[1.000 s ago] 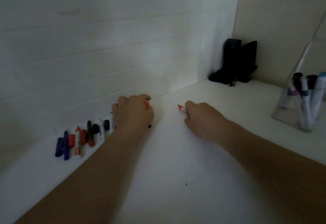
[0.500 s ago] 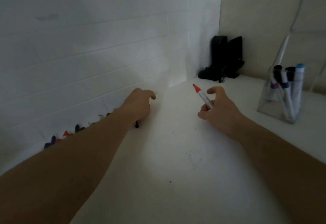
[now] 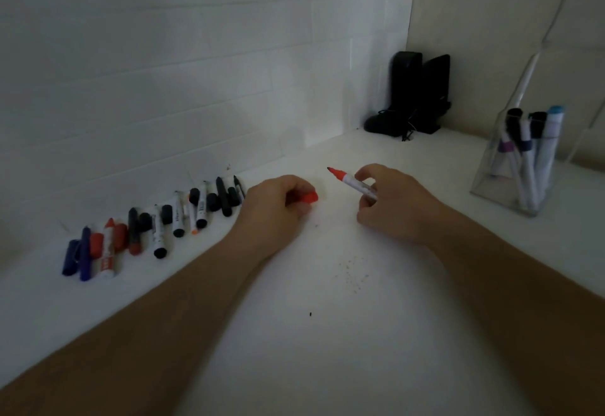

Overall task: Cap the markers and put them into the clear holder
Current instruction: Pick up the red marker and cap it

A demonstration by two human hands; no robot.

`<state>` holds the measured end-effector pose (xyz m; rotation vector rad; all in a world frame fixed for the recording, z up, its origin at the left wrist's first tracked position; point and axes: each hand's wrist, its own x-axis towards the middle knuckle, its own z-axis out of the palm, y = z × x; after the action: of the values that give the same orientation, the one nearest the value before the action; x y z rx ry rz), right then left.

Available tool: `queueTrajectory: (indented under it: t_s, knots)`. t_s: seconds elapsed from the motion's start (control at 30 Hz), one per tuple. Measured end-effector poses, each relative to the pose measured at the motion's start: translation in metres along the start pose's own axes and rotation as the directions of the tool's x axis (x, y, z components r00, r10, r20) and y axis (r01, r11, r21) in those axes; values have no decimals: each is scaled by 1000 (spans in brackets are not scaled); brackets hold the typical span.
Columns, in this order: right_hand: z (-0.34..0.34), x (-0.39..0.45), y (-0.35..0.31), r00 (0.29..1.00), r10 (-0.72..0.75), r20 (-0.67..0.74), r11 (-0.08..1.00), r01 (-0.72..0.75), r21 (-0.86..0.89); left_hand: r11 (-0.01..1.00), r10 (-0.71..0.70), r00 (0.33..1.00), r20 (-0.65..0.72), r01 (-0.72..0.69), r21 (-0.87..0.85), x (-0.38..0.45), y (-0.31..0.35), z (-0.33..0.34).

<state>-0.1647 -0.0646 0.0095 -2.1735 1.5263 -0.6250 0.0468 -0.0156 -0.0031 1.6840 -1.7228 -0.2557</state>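
Head view, from the hands outward.

Right hand [image 3: 391, 203]: curled, pinching red marker [image 3: 352, 183] by the white barrel between thumb and fingers; uncapped red tip pointing up-left, raised off the table [image 3: 327, 334], aimed toward the left hand.

Left hand [image 3: 278, 206]: curled, gripping red cap [image 3: 307, 198], its end showing past the fingertips; knuckles low over the table. Cap just left of and below the marker tip, the two apart, not yet joined.

Loose markers and caps [image 3: 163, 222]: row along the foot of the white wall [image 3: 163, 88], left of the left hand; black, red and blue pieces, some white-barrelled, lying side by side, nearest ones just beside the left wrist.

Clear holder [image 3: 514, 167]: far right on the table, well apart from the right hand; several capped markers standing tilted inside, caps black, dark blue, purple and light blue.

Black objects [image 3: 415, 95]: upright in the back corner, with a small cable at the base; kind not discernible.

Small dark specks [image 3: 353, 271]: on the table between the forearms.
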Motion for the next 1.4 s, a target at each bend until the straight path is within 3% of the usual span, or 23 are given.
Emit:
queueTrajectory:
  t_s: [0.13,0.23,0.37,0.6,0.93,1.1,1.23,1.4]
  knots:
    - [2,-2,-1,1000,-10,19,1000,11,-12,988,-50,998,-45,42,-146,-2,-3,-4]
    - [2,-6,-1,994,-96,59,995,95,20,980,-75,995,-67,61,-188,-2,-5,-4]
    - [5,-10,-8,980,-197,-12,976,197,93,970,-94,992,-81,73,-234,-1,-8,-3]
    - [9,-5,-6,940,-338,-39,940,336,-64,975,-51,994,-93,29,-219,-1,-8,-4]
    - [15,2,4,938,-340,-64,930,325,-173,991,55,995,-81,-64,-114,-1,-10,-1]
    - [18,1,-1,902,-423,-86,892,397,-218,986,169,985,26,-169,10,-2,-3,3]
    - [21,-4,-6,890,-431,-148,886,386,-259,988,147,989,21,-146,-43,-3,-3,1]
    - [22,-12,-11,949,-276,-153,960,279,-1,964,266,964,-27,-266,4,-6,7,-2]
